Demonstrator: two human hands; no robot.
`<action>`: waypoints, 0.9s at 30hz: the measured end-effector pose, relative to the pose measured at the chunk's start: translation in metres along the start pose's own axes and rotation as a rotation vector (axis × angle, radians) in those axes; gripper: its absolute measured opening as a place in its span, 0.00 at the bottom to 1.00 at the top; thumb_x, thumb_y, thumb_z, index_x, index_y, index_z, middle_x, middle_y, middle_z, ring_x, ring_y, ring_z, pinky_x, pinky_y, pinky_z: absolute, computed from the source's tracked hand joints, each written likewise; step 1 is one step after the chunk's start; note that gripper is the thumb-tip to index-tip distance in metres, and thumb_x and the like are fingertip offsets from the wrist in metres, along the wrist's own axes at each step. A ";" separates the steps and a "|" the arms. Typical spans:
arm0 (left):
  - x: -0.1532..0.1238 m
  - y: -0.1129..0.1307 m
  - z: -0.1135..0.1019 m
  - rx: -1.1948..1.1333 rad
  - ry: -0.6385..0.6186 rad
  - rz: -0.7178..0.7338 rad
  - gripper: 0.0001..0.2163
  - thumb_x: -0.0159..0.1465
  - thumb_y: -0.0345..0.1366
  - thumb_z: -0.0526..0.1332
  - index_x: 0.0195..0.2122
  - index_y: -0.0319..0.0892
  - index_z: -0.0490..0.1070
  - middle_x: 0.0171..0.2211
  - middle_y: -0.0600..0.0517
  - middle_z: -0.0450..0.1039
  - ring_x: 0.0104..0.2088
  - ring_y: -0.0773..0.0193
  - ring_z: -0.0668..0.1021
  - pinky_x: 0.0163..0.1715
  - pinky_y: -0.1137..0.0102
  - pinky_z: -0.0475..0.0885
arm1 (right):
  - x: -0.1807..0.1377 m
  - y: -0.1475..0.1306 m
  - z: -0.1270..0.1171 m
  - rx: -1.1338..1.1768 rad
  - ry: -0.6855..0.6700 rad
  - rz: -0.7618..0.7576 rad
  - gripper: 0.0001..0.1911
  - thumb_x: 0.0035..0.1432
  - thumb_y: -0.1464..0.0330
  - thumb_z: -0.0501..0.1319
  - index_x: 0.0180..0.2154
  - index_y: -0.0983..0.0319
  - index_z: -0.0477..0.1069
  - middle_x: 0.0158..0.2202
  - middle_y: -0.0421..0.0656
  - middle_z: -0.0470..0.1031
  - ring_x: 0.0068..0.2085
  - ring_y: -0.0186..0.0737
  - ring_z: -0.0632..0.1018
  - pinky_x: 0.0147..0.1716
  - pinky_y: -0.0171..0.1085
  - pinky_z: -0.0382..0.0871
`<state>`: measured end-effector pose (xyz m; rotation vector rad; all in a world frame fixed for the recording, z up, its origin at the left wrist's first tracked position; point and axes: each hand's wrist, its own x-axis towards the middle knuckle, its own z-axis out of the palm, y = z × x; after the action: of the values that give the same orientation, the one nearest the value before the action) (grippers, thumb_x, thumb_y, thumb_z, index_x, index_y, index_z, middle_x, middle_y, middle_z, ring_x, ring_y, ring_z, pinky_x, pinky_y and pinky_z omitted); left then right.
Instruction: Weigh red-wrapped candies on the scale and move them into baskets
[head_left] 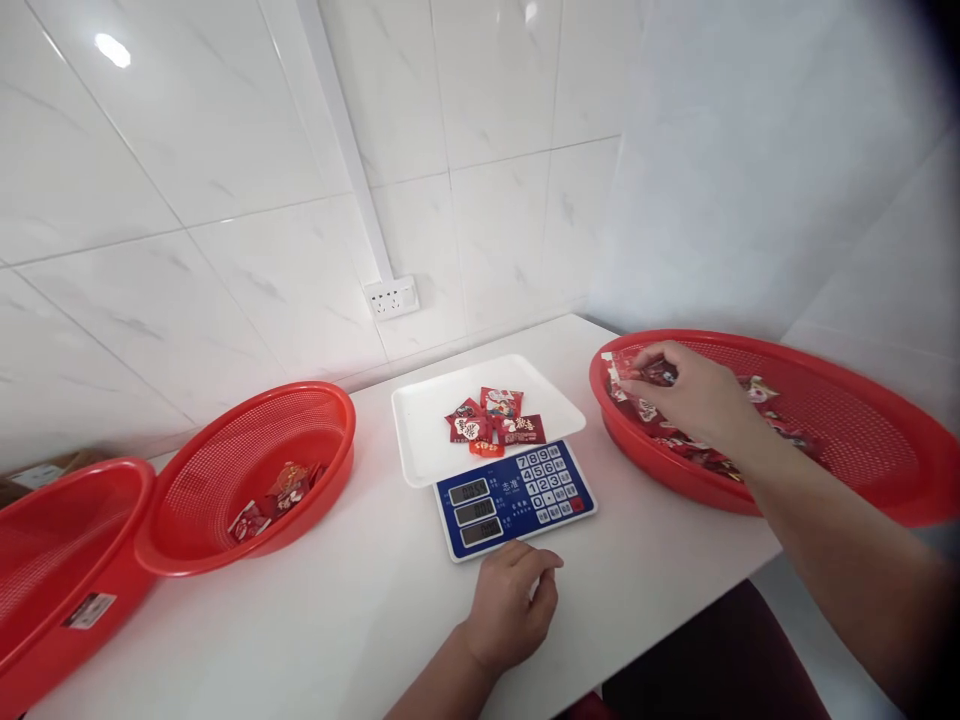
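Observation:
My right hand (694, 390) is over the near-left side of a large red basket (885, 400). Its fingers and thumb pinch a red and white wrapped packet (616, 368); more red packets (697, 450) lie below in the basket. My left hand (514, 605) rests on the table just in front of a blue and white digital scale (517, 500), fingers curled closed, with nothing visible in them. On the scale's white tray (427, 410) lie several small red packets (501, 402), bunched together and partly overlapping.
A red basket (247, 440) with a few red packets (277, 497) stands left of the scale. Another red basket (97, 560) overlaps the left edge of view. The white table (360, 620) meets a tiled wall with a power socket (392, 297).

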<state>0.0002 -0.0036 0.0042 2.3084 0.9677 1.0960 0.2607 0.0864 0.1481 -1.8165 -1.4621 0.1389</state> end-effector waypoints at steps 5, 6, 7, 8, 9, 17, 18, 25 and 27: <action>0.001 0.000 -0.001 0.004 0.005 -0.008 0.11 0.59 0.26 0.54 0.38 0.43 0.73 0.32 0.51 0.78 0.32 0.64 0.77 0.32 0.71 0.73 | -0.001 -0.004 0.040 0.073 -0.154 -0.063 0.08 0.47 0.65 0.62 0.32 0.56 0.66 0.35 0.41 0.77 0.38 0.48 0.77 0.35 0.42 0.66; 0.002 0.000 -0.002 0.003 0.009 -0.012 0.11 0.59 0.26 0.54 0.38 0.43 0.73 0.32 0.50 0.78 0.32 0.64 0.77 0.32 0.71 0.73 | -0.002 -0.006 0.050 0.068 -0.189 -0.083 0.07 0.48 0.65 0.62 0.32 0.57 0.66 0.35 0.41 0.77 0.37 0.47 0.77 0.34 0.41 0.66; 0.002 -0.001 -0.003 0.001 0.014 -0.016 0.11 0.59 0.26 0.54 0.38 0.42 0.73 0.32 0.50 0.78 0.32 0.64 0.77 0.32 0.71 0.73 | -0.003 -0.009 0.059 0.052 -0.217 -0.107 0.07 0.49 0.65 0.61 0.33 0.57 0.67 0.35 0.41 0.77 0.37 0.46 0.77 0.33 0.40 0.66; 0.003 -0.001 -0.003 -0.001 0.016 -0.019 0.11 0.59 0.26 0.54 0.38 0.42 0.73 0.32 0.50 0.78 0.32 0.64 0.77 0.32 0.71 0.73 | -0.005 -0.012 0.066 0.032 -0.241 -0.136 0.06 0.51 0.64 0.59 0.34 0.57 0.67 0.35 0.41 0.77 0.37 0.45 0.77 0.33 0.39 0.65; 0.003 -0.001 -0.004 -0.003 0.015 -0.023 0.11 0.59 0.26 0.54 0.38 0.42 0.73 0.32 0.50 0.78 0.32 0.64 0.77 0.32 0.71 0.73 | -0.007 -0.016 0.072 0.018 -0.263 -0.167 0.07 0.54 0.62 0.58 0.35 0.57 0.67 0.36 0.42 0.77 0.37 0.44 0.77 0.32 0.38 0.65; 0.002 -0.001 -0.002 0.009 0.005 0.000 0.11 0.59 0.26 0.54 0.38 0.42 0.73 0.32 0.50 0.78 0.32 0.64 0.77 0.32 0.71 0.73 | -0.020 -0.048 0.091 -0.116 -0.454 -0.295 0.14 0.47 0.56 0.63 0.31 0.57 0.67 0.34 0.42 0.74 0.37 0.44 0.74 0.29 0.35 0.61; 0.002 -0.001 -0.002 0.015 0.003 -0.002 0.11 0.59 0.26 0.54 0.38 0.42 0.73 0.32 0.50 0.78 0.31 0.64 0.77 0.32 0.71 0.73 | -0.019 -0.049 0.093 -0.110 -0.460 -0.298 0.13 0.47 0.58 0.64 0.31 0.57 0.66 0.34 0.42 0.73 0.37 0.44 0.74 0.30 0.36 0.62; 0.002 -0.001 -0.003 0.010 0.001 -0.002 0.11 0.58 0.25 0.54 0.38 0.42 0.73 0.32 0.50 0.78 0.31 0.64 0.77 0.31 0.71 0.74 | -0.018 -0.042 0.089 -0.007 -0.448 -0.277 0.14 0.47 0.65 0.64 0.40 0.56 0.71 0.39 0.41 0.76 0.39 0.43 0.76 0.36 0.37 0.65; 0.003 0.000 -0.003 0.004 0.005 0.002 0.11 0.58 0.25 0.54 0.38 0.42 0.73 0.32 0.50 0.78 0.31 0.64 0.77 0.31 0.71 0.73 | -0.019 -0.042 0.083 -0.007 -0.421 -0.258 0.12 0.46 0.65 0.64 0.37 0.56 0.72 0.37 0.41 0.77 0.39 0.44 0.76 0.36 0.37 0.66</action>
<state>-0.0014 -0.0013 0.0073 2.3119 0.9706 1.1025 0.1780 0.1120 0.1099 -1.6482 -1.9771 0.4051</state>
